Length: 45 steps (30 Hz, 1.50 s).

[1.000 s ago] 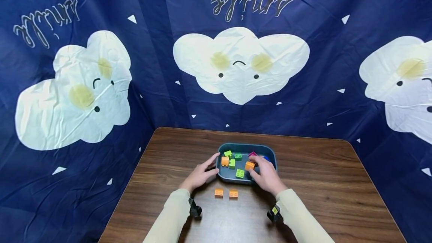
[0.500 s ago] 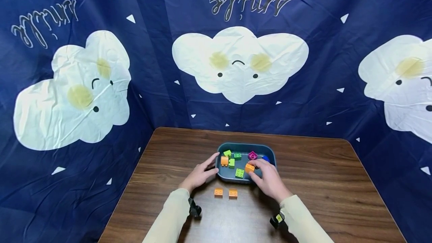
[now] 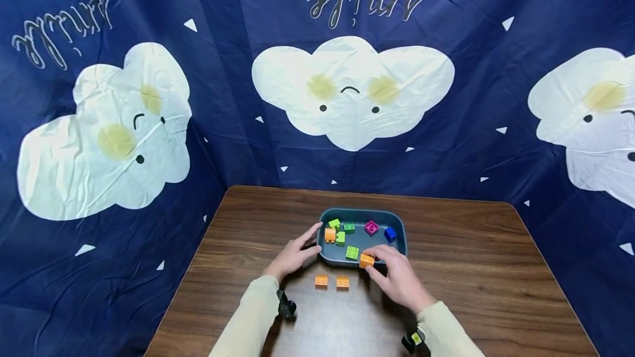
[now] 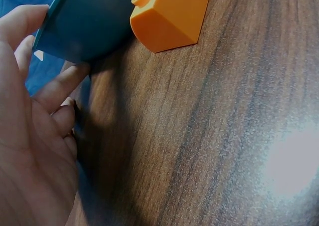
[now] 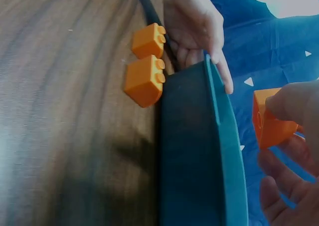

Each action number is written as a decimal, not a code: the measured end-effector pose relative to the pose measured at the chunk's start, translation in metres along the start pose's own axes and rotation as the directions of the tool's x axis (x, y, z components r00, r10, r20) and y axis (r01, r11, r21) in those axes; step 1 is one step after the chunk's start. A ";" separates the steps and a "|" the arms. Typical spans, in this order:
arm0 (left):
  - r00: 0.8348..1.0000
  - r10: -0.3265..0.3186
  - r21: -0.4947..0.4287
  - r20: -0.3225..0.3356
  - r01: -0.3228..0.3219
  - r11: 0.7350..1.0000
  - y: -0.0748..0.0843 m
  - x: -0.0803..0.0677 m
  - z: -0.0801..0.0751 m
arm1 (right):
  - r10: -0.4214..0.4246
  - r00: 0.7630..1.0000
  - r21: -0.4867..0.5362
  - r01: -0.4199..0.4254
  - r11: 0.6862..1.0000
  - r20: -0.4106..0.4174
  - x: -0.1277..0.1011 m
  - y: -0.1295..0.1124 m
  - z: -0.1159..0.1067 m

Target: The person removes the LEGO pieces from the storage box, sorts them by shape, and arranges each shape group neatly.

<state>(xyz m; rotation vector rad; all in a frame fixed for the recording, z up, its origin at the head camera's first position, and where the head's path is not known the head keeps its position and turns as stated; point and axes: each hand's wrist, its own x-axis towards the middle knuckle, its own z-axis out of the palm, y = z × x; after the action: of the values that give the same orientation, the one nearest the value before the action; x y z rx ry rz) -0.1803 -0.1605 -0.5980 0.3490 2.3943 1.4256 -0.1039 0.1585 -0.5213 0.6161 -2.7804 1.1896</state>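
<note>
Pinches an orange block (image 3: 366, 260) between thumb and forefinger of the right hand (image 3: 399, 280), just above the near rim of the tray (image 3: 366, 214). Slants the right forearm in from the lower right, sleeve (image 3: 448, 326) ending at the wrist, fingertips aimed left. Bends the other right fingers loosely beneath the orange block in the right wrist view. Slants the left forearm in from the lower left, likewise in a pale cuff (image 3: 250, 313), and sets the left hand (image 3: 290, 260) against the left end of the tray. Spreads thumb and forefinger of the left hand wide and fairly straight, touching the tray's rim and wall, with the lowest fingers tucked toward the palm; grips no block there. Wears a black camera (image 3: 286, 307) at the left wrist and a second camera (image 3: 409, 341) at the right. Has one orange brick (image 3: 321, 281) and another orange brick (image 3: 343, 283) side by side, slightly apart, on the counter (image 3: 471, 269), in front of the tray and between the wrists. Has an orange piece (image 3: 330, 235) and several green bricks (image 3: 352, 253) inside the tray, toward its left and middle, plus a pink brick (image 3: 371, 228) and a blue brick (image 3: 390, 234) farther right.
</note>
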 end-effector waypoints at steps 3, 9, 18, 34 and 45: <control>1.000 -0.003 -0.003 -0.002 0.003 1.000 0.001 0.000 0.000 | -0.014 1.000 -0.007 0.014 1.000 0.010 -0.006 0.002 0.003; 1.000 -0.006 0.005 0.000 0.006 1.000 0.002 -0.002 -0.001 | -0.068 0.997 -0.021 0.069 0.997 0.026 -0.015 0.008 0.012; 1.000 -0.005 0.006 -0.002 0.005 1.000 0.002 -0.003 -0.001 | -0.074 0.995 -0.030 0.076 0.997 0.070 -0.023 0.014 0.023; 1.000 -0.010 -0.001 0.002 0.010 1.000 0.003 -0.004 0.000 | -0.100 0.994 -0.063 0.102 0.993 0.037 -0.034 0.035 0.055; 1.000 0.005 0.001 -0.001 -0.005 1.000 0.000 -0.001 0.001 | -0.076 0.997 -0.063 0.078 0.995 0.024 -0.033 0.041 0.065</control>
<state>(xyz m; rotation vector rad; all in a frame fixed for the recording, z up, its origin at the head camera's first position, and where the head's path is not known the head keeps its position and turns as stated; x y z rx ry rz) -0.1787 -0.1599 -0.5980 0.3539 2.3967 1.4276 -0.0820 0.1492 -0.6014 0.7275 -2.7725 1.0816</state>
